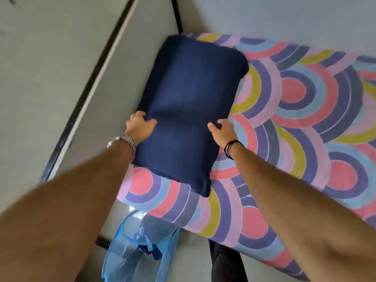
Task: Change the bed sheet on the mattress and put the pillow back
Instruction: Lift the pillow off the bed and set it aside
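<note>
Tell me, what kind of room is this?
Most likely a bedroom. A mattress in a bright circle-patterned sheet sits in a corner against plain walls, both hands hold a navy pillow at its head end, and a blue mesh hamper stands on the floor beside it.

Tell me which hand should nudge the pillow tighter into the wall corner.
Right, probably. The right hand sits on the navy pillow side away from the wall, so it can push inward; the left hand is on the wall side.

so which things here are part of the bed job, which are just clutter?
Job:
- navy pillow, gripped at its sides by left hand and right hand
- circle-patterned sheet, on the mattress

Lying about:
- blue mesh hamper on the floor beside the bed
</note>
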The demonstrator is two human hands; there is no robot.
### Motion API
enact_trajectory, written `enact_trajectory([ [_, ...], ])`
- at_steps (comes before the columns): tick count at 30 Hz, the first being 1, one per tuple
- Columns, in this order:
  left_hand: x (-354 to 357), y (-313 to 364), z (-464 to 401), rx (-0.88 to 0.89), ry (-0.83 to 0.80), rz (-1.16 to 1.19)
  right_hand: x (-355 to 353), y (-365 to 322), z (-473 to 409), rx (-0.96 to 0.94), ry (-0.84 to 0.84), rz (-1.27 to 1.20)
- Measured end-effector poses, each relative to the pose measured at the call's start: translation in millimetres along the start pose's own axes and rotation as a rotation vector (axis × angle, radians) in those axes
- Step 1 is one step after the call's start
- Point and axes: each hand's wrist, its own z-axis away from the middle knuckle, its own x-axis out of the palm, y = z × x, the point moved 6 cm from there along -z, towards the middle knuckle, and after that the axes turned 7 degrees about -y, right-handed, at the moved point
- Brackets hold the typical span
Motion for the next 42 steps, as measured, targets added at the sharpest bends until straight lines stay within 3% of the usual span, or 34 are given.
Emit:
enact_trajectory([
  [3,4,14,-60,-0.063,-0.041,0.145,-7,13,-40,0.107,0.060,-0.191],
  [7,26,16,-104,-0.103,-0.072,0.440,6,23,-66,0.113,-0.035,-0.483],
  [13,-3,13,-92,-0.131,-0.069,0.478,-1,-47,-76,0.048,-0.065,-0.667],
  [20,-73,-5,34,-0.082,0.031,0.700,-30,-100,46,0.034,-0.091,-0.629],
  [23,-77,-39,120,-0.122,-0.092,0.848,-32,-104,132,0.036,-0.171,-0.534],
  [30,-72,-171,336,-0.049,-0.215,1.022,4,-119,331,-0.102,-0.454,-0.360],
  [35,-42,-313,515,-0.052,0.076,1.073,85,-111,466,-0.186,-0.624,-0.168],
  [38,-16,-413,612,-0.111,0.192,1.144,169,-105,543,-0.255,-0.745,-0.008],
  [42,15,-540,707,-0.262,0.329,1.219,296,-93,617,-0.370,-0.780,0.248],
])
